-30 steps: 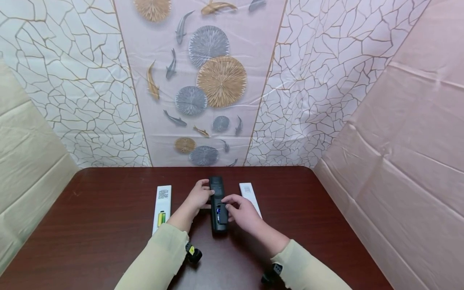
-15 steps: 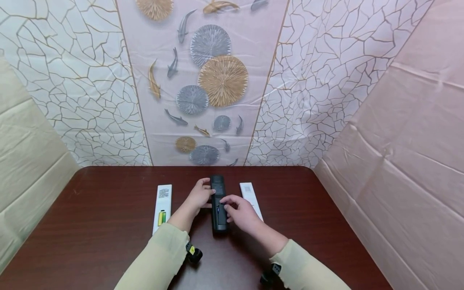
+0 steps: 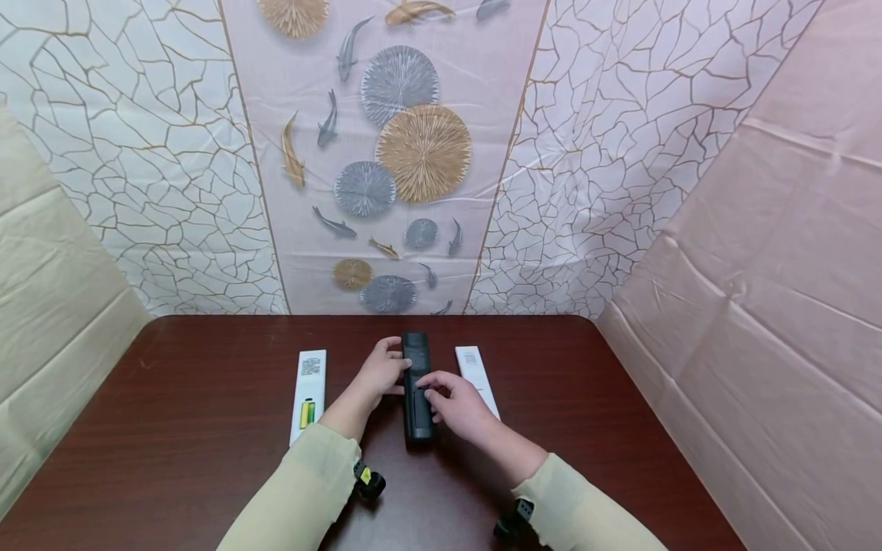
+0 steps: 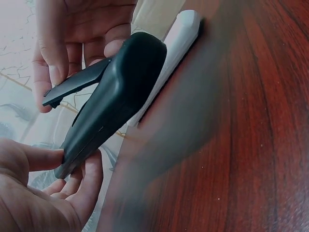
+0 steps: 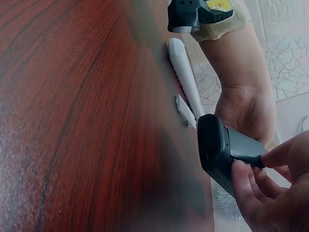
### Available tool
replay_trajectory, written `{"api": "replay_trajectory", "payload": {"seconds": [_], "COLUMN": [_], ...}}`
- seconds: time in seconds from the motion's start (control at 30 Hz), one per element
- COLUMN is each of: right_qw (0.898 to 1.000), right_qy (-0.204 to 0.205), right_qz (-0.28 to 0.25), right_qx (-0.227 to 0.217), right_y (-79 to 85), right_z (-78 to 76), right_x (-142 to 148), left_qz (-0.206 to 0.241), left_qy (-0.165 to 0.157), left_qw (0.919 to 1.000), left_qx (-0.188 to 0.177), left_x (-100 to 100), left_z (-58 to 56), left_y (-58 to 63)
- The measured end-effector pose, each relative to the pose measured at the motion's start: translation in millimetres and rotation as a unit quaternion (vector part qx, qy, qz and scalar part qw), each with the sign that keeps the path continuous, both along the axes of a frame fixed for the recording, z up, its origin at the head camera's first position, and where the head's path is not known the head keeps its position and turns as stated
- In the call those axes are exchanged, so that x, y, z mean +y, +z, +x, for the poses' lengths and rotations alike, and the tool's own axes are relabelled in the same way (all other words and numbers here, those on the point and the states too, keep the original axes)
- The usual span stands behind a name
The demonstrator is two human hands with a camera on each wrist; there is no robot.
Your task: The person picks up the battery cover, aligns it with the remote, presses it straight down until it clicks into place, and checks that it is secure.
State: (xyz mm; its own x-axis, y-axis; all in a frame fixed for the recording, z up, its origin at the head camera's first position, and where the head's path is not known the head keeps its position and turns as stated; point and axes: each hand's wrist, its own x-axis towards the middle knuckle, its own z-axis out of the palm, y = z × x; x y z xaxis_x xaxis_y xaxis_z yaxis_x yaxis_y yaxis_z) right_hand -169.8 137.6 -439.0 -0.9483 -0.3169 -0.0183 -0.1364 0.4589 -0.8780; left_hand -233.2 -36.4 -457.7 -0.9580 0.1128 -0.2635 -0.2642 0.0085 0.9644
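Note:
A black remote control (image 3: 416, 352) is held back side up above the table. My left hand (image 3: 377, 376) grips its far part, thumb on one side and fingers on the other. With thumb and fingertips my right hand (image 3: 463, 405) pinches the raised end of the black battery cover (image 4: 77, 83). In the left wrist view that cover slants over the remote, one end meeting it near its near end and the other end apart from it. The battery compartment lies mostly hidden under the cover in the head view.
On the dark red table (image 3: 207, 459), a white remote (image 3: 311, 383) lies to the left with green and yellow batteries (image 3: 307, 414) showing. Another white remote (image 3: 475, 375) lies to the right. In the right wrist view a small white piece (image 5: 184, 110) sits beside a white remote.
My right hand has tilted the battery cover down and leftward over the compartment. The blue battery seen a second ago is now hidden. My left hand stays on the remote.

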Motion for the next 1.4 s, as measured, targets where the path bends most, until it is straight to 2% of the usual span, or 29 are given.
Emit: {"api": "replay_trajectory", "payload": {"seconds": [0.5,1.1,1.4], "right_qw": [1.0,1.0,0.999], "right_qy": [0.022,0.003,-0.005], "right_qz": [-0.005,0.01,0.034], "right_qx": [-0.006,-0.01,0.017], "right_y": [2.9,1.6,0.9], "right_z": [-1.9,-1.3,-0.9], "right_x": [4.0,5.2,4.6], "left_qz": [-0.004,-0.002,0.004], "left_qy": [-0.004,-0.01,-0.008], "left_qw": [1.0,0.9999,1.0], "left_qx": [0.004,0.007,0.004], "left_x": [1.7,3.5,3.1], "left_z": [-0.1,0.3,2.4], "left_y": [-1.0,2.5,5.3]}}
